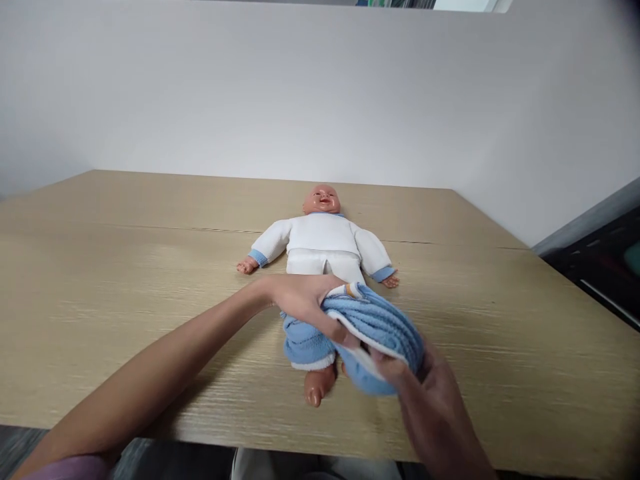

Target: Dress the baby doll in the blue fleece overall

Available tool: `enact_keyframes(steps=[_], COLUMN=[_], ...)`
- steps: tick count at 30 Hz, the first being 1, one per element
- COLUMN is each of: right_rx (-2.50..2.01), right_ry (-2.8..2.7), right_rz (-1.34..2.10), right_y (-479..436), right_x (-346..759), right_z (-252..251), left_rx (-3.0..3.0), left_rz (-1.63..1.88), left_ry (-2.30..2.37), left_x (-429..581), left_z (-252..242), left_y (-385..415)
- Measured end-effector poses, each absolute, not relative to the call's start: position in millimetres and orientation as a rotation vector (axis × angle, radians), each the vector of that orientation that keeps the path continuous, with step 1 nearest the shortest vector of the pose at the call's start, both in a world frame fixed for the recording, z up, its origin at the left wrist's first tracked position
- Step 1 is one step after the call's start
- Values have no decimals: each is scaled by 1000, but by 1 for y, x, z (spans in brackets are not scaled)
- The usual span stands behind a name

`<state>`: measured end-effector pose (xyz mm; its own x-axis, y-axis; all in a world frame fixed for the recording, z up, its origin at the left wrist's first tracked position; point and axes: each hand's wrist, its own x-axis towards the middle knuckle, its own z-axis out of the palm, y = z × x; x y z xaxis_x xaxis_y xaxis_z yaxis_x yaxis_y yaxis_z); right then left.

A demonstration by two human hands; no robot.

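A baby doll (324, 233) in a white top with blue cuffs lies on its back on the table, head at the far side. Blue terry pants (383, 323) with white trim are around its lower legs. On the left, one foot (319, 385) sticks out of a pant cuff. Both of my hands grip the bunched right side of the pants: my left hand (320, 307) pinches the trimmed opening from the left, and my right hand (420, 380) holds the gathered cloth from the lower right. The doll's other foot is mostly hidden behind the cloth.
The pale wooden table (125, 300) spreads wide around the doll, with its front edge close to me. A white wall (275, 93) rises behind it. A dark object with a grey edge (600, 253) stands at the right.
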<state>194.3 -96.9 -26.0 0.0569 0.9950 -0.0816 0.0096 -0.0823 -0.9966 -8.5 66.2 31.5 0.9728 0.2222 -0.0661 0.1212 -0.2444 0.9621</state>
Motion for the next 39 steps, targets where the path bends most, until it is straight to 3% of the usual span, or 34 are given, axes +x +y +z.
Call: enact_keyframes(steps=[4,12,16,22,30,39], right_rx=[-1470,-1676,-1593,-1620,-1715,-1492], right_ry=[-998,-1402,-1629,-1450,-1242,-901], right_rz=[1215,188,37,446,745,1122], right_y=[-135,-142,-138,-142,-150,-138], right_x=[167,182,195,197,196,195], right_z=[-50,-73,-82,-91,-89,-81], left_rx=[2030,2401,2474,2474,2525,2061], left_rz=[23,-260,-309,-279,-171,80], left_ry=[384,783,857,863,766,690], left_x=[-4,5,7,10,12,1], left_z=[39,41,33,28,22,31], left_y=[57,36,30,26,28,29])
